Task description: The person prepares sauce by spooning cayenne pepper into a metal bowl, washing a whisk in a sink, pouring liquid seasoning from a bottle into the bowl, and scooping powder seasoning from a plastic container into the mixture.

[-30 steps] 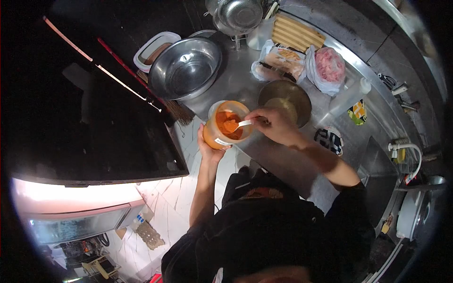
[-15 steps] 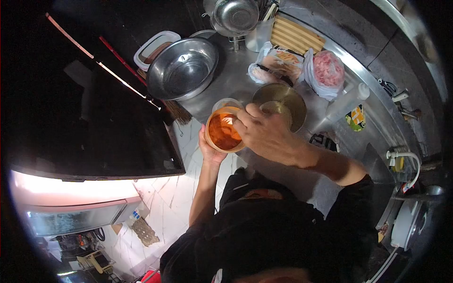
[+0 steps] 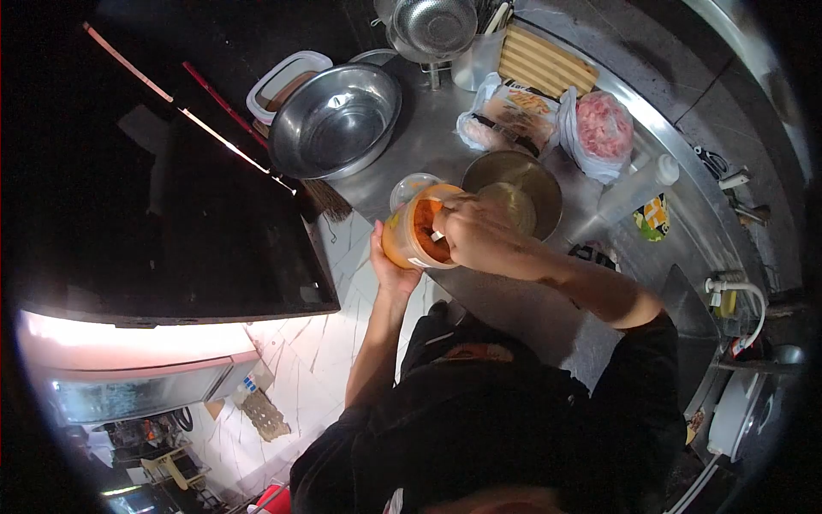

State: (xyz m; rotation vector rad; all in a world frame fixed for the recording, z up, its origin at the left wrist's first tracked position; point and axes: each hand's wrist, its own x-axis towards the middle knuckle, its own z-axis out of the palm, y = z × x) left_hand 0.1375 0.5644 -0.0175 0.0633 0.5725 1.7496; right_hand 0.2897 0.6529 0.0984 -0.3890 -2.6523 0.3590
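My left hand [image 3: 394, 267] is wrapped round a clear plastic jar [image 3: 401, 242] of orange-red powder [image 3: 425, 224], tilted with its mouth to the right. My right hand [image 3: 484, 238] is closed at the jar's mouth, its fingertips partly inside. From its fingers shows a small white piece [image 3: 438, 236] that looks like part of a spoon; the rest of it is hidden. Just behind the right hand stands a metal bowl [image 3: 548, 184] holding something pale yellowish. A round clear lid [image 3: 409, 186] lies on the counter beyond the jar.
On the steel counter [image 3: 419, 128] are a large metal basin [image 3: 342, 120], a printed food bag [image 3: 509, 116] and a bag of pink meat [image 3: 604, 124]. A striped cutting board [image 3: 546, 60] and strainer [image 3: 432, 26] stand at the back. A white tap [image 3: 736, 283] is at the right.
The jar has been tipped further to the right, so its side shows more. My right hand's fingers have moved down into its mouth.
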